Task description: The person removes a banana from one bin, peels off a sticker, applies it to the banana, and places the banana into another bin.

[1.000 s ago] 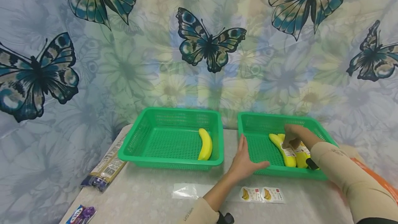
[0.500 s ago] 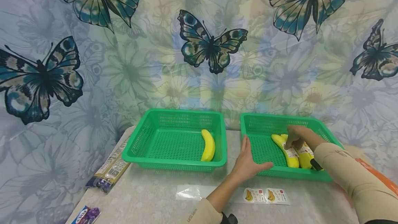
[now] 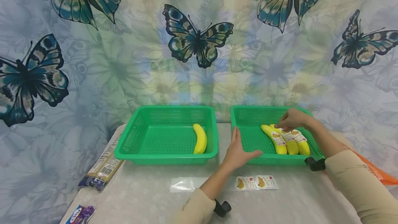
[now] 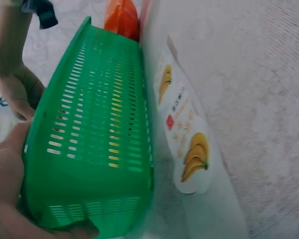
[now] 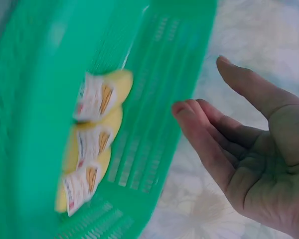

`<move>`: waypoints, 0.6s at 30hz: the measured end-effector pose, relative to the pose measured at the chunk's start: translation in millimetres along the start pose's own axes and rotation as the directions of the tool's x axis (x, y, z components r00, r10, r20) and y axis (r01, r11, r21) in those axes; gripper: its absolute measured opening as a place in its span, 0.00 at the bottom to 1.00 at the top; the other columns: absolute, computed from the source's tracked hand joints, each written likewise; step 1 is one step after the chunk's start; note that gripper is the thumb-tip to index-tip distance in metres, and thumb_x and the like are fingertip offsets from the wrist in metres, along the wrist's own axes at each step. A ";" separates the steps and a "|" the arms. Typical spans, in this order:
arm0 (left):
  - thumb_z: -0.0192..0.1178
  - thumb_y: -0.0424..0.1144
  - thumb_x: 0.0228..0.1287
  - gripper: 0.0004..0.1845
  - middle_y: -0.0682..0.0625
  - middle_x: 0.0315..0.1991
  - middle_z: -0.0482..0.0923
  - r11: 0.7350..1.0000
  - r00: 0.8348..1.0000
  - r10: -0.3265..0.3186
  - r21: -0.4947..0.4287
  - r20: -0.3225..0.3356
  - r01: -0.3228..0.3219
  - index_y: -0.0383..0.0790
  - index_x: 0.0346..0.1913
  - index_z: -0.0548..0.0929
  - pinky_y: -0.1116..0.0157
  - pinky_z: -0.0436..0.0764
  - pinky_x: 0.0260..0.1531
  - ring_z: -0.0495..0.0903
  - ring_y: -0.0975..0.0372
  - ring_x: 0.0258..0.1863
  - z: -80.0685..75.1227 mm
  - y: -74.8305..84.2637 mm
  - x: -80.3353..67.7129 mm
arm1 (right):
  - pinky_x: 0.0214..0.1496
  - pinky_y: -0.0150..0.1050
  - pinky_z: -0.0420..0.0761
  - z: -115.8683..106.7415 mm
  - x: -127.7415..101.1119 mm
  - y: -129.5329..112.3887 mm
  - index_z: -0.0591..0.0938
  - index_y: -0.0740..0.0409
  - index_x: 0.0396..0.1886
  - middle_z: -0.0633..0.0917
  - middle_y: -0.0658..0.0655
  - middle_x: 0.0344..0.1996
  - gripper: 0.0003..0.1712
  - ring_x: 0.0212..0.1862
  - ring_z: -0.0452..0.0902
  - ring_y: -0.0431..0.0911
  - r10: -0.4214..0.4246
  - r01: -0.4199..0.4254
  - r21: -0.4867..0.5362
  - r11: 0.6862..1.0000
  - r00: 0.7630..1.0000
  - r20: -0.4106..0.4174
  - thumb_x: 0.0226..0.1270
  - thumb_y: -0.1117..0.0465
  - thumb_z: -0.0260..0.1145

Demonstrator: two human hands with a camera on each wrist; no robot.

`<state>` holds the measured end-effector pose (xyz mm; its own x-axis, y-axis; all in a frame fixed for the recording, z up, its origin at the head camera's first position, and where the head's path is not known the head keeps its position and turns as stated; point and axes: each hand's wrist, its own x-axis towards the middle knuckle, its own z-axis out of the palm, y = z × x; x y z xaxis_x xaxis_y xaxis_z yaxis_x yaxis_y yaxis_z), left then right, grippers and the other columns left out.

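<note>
Three yellow bananas with white labels lie side by side in the right green basket [image 3: 255, 160]: the left banana [image 3: 281, 149], the middle banana [image 3: 292, 148] and the right banana [image 3: 303, 147]. Over their far ends hovers my right hand [image 3: 294, 118]. In the right wrist view this hand [image 5: 259, 144] has its thumb apart from loosely bent fingers, and nothing between them. My left hand [image 3: 237, 153] spreads thumb and straight fingers around the same basket's near left corner. The left wrist view shows that hand [image 4: 7, 184] against the basket's wall [image 4: 89, 179].
In the left green basket [image 3: 155, 156] lies one unlabelled banana [image 3: 200, 139]. A clear strip with two banana stickers [image 3: 256, 183] lies in front of the right basket. Packets [image 3: 104, 167] and a purple wrapper [image 3: 81, 214] lie at the left table edge. Something orange [image 3: 377, 168] is at right.
My right hand has risen off the bananas, and the labels on all three now show. The left hand stays at the basket corner. The head view has shifted slightly.
</note>
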<state>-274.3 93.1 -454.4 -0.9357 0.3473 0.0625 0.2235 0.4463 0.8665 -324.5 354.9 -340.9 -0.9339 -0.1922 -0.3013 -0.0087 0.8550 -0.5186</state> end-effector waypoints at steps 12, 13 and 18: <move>0.61 0.58 0.63 0.44 0.45 0.76 0.57 0.963 0.983 0.167 0.205 0.072 -0.178 0.45 0.77 0.56 0.45 0.64 0.70 0.59 0.48 0.75 -84.7 13.6 -47.6 | 0.43 0.39 0.86 39.8 -32.7 -33.6 0.76 0.74 0.57 0.84 0.70 0.49 0.35 0.38 0.86 0.43 -0.020 0.050 0.160 0.986 0.983 -0.185 0.65 0.47 0.68; 0.61 0.58 0.63 0.44 0.45 0.76 0.57 0.957 0.982 0.175 0.220 0.078 -0.188 0.46 0.77 0.56 0.45 0.64 0.70 0.58 0.48 0.75 -95.6 9.5 -52.6 | 0.43 0.39 0.86 43.6 -36.0 -35.7 0.77 0.74 0.56 0.83 0.70 0.49 0.34 0.38 0.86 0.43 -0.030 0.061 0.161 0.985 0.981 -0.190 0.65 0.48 0.68; 0.61 0.60 0.63 0.43 0.46 0.76 0.58 0.919 0.982 0.186 0.349 0.031 -0.185 0.46 0.76 0.58 0.41 0.62 0.69 0.56 0.46 0.75 -156.9 -18.4 -78.8 | 0.43 0.39 0.86 61.0 -54.5 -45.8 0.80 0.70 0.54 0.84 0.68 0.48 0.32 0.39 0.85 0.44 -0.059 0.095 0.170 0.981 0.976 -0.209 0.63 0.47 0.69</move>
<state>-247.5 -71.9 -397.6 -0.8689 0.4495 0.2073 0.4737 0.6336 0.6117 -251.4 296.8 -349.5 -0.9858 -0.1372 -0.0965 -0.0368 0.7381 -0.6736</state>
